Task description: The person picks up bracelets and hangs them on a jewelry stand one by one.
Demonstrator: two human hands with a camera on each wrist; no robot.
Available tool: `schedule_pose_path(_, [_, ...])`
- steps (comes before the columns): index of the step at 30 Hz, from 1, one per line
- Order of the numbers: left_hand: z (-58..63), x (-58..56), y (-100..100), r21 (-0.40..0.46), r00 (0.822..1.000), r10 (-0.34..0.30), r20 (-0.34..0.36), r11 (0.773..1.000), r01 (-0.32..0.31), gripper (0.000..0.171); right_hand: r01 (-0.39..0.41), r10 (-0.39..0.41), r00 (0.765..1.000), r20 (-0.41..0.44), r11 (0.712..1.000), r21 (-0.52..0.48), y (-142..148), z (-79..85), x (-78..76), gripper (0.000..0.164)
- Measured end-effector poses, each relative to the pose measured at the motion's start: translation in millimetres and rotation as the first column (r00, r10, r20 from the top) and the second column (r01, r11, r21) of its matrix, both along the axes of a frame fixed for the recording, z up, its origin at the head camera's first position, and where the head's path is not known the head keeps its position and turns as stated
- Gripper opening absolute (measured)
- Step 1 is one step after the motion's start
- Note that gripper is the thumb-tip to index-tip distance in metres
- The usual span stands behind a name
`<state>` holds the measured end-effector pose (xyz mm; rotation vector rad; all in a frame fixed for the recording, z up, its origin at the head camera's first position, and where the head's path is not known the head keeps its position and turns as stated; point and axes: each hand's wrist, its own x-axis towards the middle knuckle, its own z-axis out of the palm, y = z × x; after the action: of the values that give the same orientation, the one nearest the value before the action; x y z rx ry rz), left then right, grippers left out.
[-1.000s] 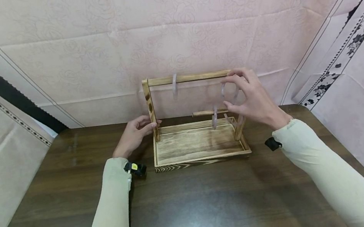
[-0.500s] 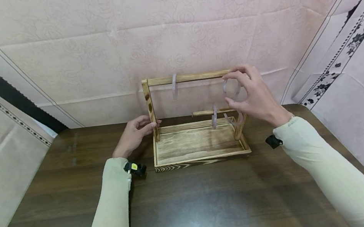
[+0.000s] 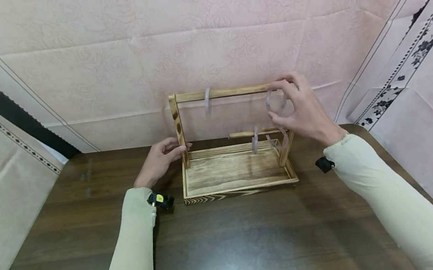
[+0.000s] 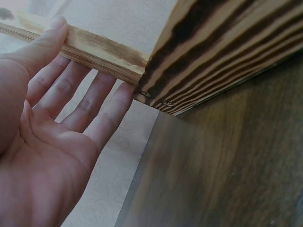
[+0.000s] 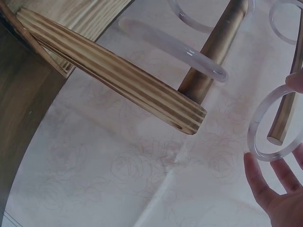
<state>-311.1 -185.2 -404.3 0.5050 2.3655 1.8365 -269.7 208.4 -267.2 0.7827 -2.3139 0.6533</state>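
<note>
A wooden bangle stand with two bars has a left post (image 3: 178, 126), which my left hand (image 3: 161, 160) grips low down. In the left wrist view the thumb (image 4: 57, 29) lies on one face and the fingers pass behind. My right hand (image 3: 302, 111) pinches a translucent pale bangle (image 3: 268, 102) between thumb and fingertips at the upper bar's right end. In the right wrist view, that bar's free end (image 5: 275, 140) shows inside the held bangle (image 5: 252, 125); whether it passes through, I cannot tell. Another bangle (image 3: 207, 103) hangs on the upper bar (image 3: 235, 91).
Two more bangles hang from the lower bar (image 3: 237, 135), one mid-bar (image 3: 255, 141) and another by the right post (image 3: 283, 158). The stand's tray base (image 3: 241, 193) rests on the dark wooden table (image 3: 232, 243). A pale patterned cloth (image 3: 115, 66) rises behind.
My right hand and its bangle have shifted slightly to the right beside the upper bar's end. The left hand has stayed on the post.
</note>
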Motion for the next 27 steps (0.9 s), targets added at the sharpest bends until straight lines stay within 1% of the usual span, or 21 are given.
schedule_pose_path(4, [-0.6, -0.7, 0, 0.007, 1.0, 0.0, 0.0, 1.0, 0.0, 0.039, 0.009, -0.009, 1.0, 0.014, 1.0, 0.01, -1, 1.0, -1.2, 0.056])
schedule_pose_path(9, [0.0, 0.0, 0, 0.008, 1.0, 0.003, 0.003, 1.0, -0.003, 0.038, 0.001, -0.001, 1.0, 0.022, 1.0, 0.014, -3, 1.6, -3.0, 0.057])
schedule_pose_path(15, [0.0, 0.6, 0, 0.002, 1.0, 0.001, -0.002, 1.0, -0.001, 0.038, -0.006, 0.006, 1.0, 0.012, 1.0, 0.011, -4, 1.7, -6.2, 0.054])
schedule_pose_path(19, [0.2, 0.8, 0, 0.006, 1.0, 0.012, 0.0, 1.0, -0.012, 0.035, -0.008, 0.008, 1.0, 0.011, 1.0, 0.008, -5, 2.0, -8.5, 0.053])
schedule_pose_path(27, [0.6, 0.5, 0, 0.011, 1.0, 0.013, 0.011, 1.0, -0.013, 0.036, -0.018, 0.018, 1.0, 0.006, 1.0, -0.003, -7, 2.0, -13.6, 0.055])
